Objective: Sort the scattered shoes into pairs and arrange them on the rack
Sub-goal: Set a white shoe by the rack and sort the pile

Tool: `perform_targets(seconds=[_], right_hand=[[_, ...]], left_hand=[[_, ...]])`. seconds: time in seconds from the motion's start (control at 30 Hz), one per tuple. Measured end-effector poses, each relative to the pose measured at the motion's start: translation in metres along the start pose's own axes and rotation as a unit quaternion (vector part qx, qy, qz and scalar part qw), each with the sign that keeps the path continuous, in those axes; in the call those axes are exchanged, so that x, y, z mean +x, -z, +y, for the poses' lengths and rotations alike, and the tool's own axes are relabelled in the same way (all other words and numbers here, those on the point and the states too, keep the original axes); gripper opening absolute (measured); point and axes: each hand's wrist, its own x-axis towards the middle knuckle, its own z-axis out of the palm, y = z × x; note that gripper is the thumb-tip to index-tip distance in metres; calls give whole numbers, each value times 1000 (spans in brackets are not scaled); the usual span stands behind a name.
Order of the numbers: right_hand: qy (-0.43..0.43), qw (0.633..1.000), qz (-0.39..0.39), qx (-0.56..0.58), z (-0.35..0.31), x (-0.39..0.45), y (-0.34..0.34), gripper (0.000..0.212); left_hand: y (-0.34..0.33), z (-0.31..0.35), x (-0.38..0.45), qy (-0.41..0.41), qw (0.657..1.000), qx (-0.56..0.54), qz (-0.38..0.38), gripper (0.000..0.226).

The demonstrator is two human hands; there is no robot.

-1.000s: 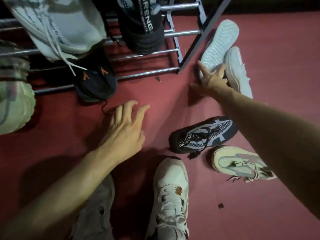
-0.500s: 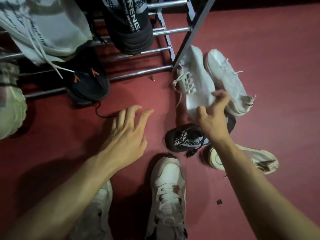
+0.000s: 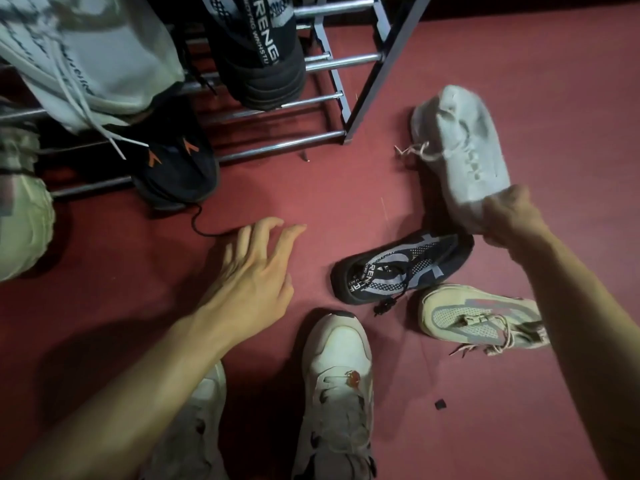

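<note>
Right hand (image 3: 512, 216) grips white shoe (image 3: 460, 150) at two o'clock; left hand (image 3: 256, 268) hovers open; next, rack (image 3: 346, 58) at twelve.

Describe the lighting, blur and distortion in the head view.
Head view: dim, warm light, corners darkened; the white shoe in the right hand is motion-smeared; the left hand casts a soft shadow on the red floor; wide-angle bending bows the rack bars.
</note>
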Motion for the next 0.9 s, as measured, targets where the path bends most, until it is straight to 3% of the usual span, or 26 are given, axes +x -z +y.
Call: perform_targets(seconds=[0.1, 0.2, 0.27, 0.43, 0.53, 0.6, 0.7, 0.9], right_hand=[[-31, 992, 39, -114, -11, 1, -1, 69], [-65, 990, 37, -116, -10, 7, -5, 80], [-70, 994, 3, -90, -4, 16, 1, 93], [-14, 991, -106, -85, 1, 7, 20, 78], [30, 988, -149, 11, 14, -1, 10, 94], [62, 991, -106, 54, 18, -6, 1, 95], [112, 993, -26, -16, 9, -22, 1, 76], [239, 969, 57, 3, -5, -62, 4, 56]], left_hand=[[0, -2, -2, 4, 1000, -2, -3, 75], [-1, -3, -3, 7, 1000, -1, -4, 75], [0, -3, -3, 7, 1000, 1, -5, 75], [0, 0, -2, 3, 1000, -5, -2, 76], [1, 2, -1, -2, 1000, -7, -4, 75], [1, 1, -1, -3, 1000, -6, -5, 74], [2, 2, -1, -3, 1000, -8, -7, 73], [0, 10, 1, -18, 1000, -8, -8, 73]])
